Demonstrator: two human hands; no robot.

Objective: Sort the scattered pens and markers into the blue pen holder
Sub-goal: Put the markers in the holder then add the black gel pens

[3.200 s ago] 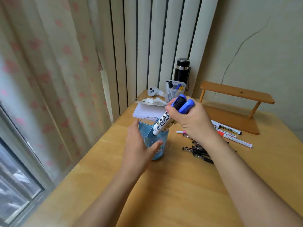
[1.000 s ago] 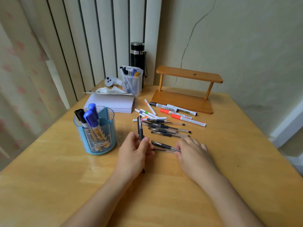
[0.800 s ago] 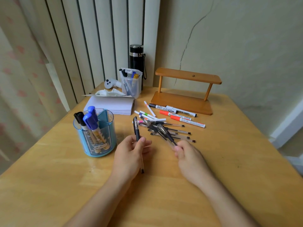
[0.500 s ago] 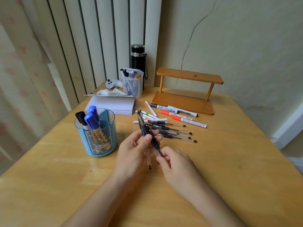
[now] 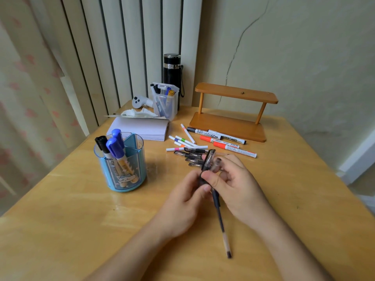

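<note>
The blue pen holder (image 5: 125,179) stands at the left of the desk with a black-capped marker and two blue-capped markers (image 5: 116,149) in it. My left hand (image 5: 186,199) and my right hand (image 5: 239,185) meet at the middle of the desk. Together they grip a small bunch of black gel pens (image 5: 218,205), tips pointing down toward me. Behind the hands lie more black gel pens (image 5: 187,155), thin coloured markers (image 5: 183,139) and whiteboard markers (image 5: 225,138).
A wooden two-level stand (image 5: 229,126) sits at the back right. A black flask (image 5: 172,67), a clear box of pens (image 5: 165,104), a white controller (image 5: 139,101) and a white notepad (image 5: 140,128) crowd the back left corner. A curtain hangs at the left.
My right hand picked a gel pen off the desk and brought it to the pen in my left hand. Both hands now hold the pens bunched, close together.
</note>
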